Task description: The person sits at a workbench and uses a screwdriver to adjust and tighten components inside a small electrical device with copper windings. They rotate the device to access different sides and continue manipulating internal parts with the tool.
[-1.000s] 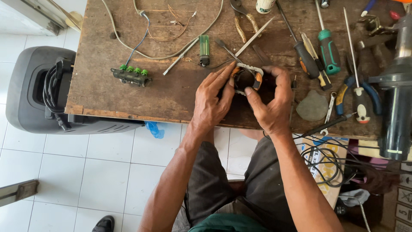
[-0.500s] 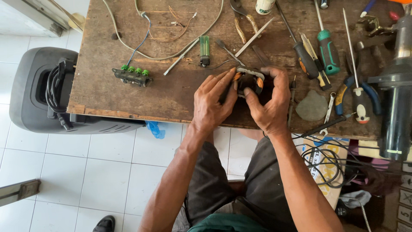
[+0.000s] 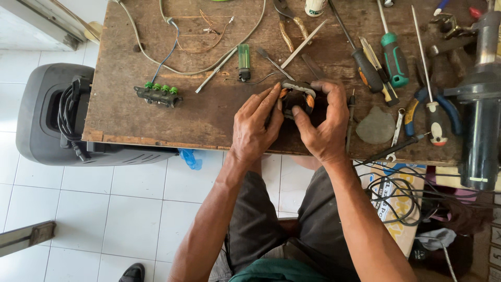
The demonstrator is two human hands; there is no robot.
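A small dark motor stator (image 3: pixel 298 95) with orange copper windings rests on the wooden workbench (image 3: pixel 198 112). My left hand (image 3: pixel 254 128) grips its left side, fingers curled over the edge. My right hand (image 3: pixel 322 122) grips its right side, thumb pressing on the front. Both hands meet around the part near the bench's front edge.
A green lighter (image 3: pixel 243 61), a black terminal block with green caps (image 3: pixel 157 94), grey cable (image 3: pixel 193 70), screwdrivers (image 3: pixel 394 57), blue-handled pliers (image 3: pixel 433 112) and a flat grey stone (image 3: pixel 377 127) lie on the bench. A black speaker (image 3: pixel 57 117) stands left; tangled wires (image 3: pixel 402 196) lie right.
Both hands have stayed on the stator, with fingers shifting slightly around it. The view has moved a little.
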